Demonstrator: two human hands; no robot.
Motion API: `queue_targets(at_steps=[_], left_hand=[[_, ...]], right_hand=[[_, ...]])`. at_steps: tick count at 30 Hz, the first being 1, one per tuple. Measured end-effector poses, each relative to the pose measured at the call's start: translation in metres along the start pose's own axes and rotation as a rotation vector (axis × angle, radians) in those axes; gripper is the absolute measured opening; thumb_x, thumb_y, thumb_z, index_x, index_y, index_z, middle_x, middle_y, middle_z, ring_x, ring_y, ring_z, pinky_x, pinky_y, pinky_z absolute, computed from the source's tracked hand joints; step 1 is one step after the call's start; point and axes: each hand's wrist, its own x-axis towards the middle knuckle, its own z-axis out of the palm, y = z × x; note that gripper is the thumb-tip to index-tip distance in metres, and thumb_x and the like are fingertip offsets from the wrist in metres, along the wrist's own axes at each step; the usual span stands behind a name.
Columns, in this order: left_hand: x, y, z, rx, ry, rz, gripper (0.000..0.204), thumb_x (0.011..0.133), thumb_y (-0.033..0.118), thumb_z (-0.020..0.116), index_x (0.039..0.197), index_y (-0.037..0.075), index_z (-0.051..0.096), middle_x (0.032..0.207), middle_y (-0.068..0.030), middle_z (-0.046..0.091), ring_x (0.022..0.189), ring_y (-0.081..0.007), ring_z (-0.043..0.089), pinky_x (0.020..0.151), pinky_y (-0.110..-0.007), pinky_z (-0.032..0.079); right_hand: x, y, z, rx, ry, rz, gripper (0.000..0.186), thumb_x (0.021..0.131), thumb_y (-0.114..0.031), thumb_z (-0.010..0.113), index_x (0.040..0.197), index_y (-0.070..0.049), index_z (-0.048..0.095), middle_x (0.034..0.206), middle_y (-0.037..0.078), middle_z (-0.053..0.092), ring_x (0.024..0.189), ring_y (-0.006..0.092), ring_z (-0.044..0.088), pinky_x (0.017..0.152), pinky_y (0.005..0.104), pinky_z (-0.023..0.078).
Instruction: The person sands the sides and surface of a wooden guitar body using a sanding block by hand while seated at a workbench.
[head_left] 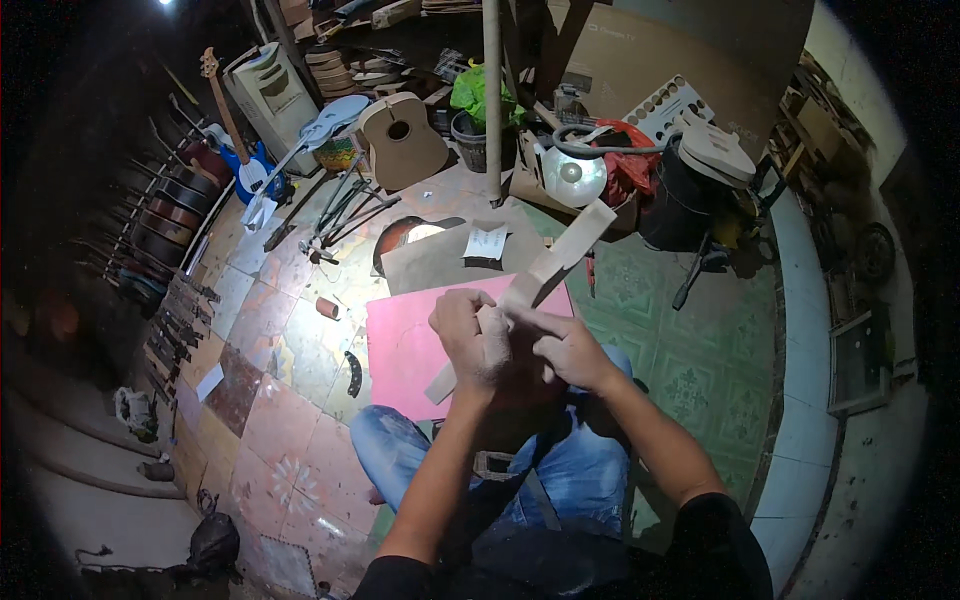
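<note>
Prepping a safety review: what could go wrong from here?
The wooden piece juts past the pink board, so a bump might twist it. The left hand looks dusty, so its hold could slip. The right hand has its index finger against bare wood, possibly risking a splinter.

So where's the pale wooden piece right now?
In the head view, the pale wooden piece slants across the centre over the pink sheet, with the left hand and right hand at it; its far end points up and right, past the sheet.
</note>
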Motion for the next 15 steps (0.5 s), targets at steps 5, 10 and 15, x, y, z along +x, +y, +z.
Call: queue_targets(at_steps=[5, 10, 15], left_hand=[[0.002, 0.006, -0.003, -0.05, -0.03, -0.054, 0.028, 0.086, 0.03, 0.051, 0.083, 0.003, 0.054, 0.08, -0.0112, 0.052, 0.08, -0.0263, 0.049, 0.079, -0.038, 0.036], [-0.005, -0.001, -0.007, -0.041, -0.03, -0.045, 0.027, 0.088, 0.031, 0.051, 0.084, 0.004, 0.055, 0.083, -0.0109, 0.053, 0.081, -0.0284, 0.05, 0.081, -0.04, 0.034], [-0.006, 0.006, -0.008, -0.018, -0.011, -0.005, 0.024, 0.084, 0.026, 0.052, 0.083, 0.003, 0.055, 0.082, -0.0109, 0.054, 0.081, -0.0271, 0.049, 0.082, -0.038, 0.036]], right_hand=[[0.02, 0.047, 0.015, -0.609, 0.27, -0.418, 0.069, 0.083, -0.001, 0.048, 0.149, -0.018, 0.042, 0.127, 0.025, 0.059, 0.072, 0.0381, 0.068, 0.064, 0.0437, 0.058], [0.013, 0.003, 0.004, -0.186, 0.058, -0.093, 0.064, 0.083, 0.0, 0.044, 0.145, -0.014, 0.049, 0.131, 0.024, 0.058, 0.081, 0.0358, 0.071, 0.067, 0.0429, 0.058], [0.023, 0.04, 0.018, -0.728, 0.38, -0.687, 0.064, 0.082, -0.001, 0.049, 0.146, -0.012, 0.047, 0.131, 0.022, 0.059, 0.077, 0.0374, 0.069, 0.066, 0.0436, 0.058]])
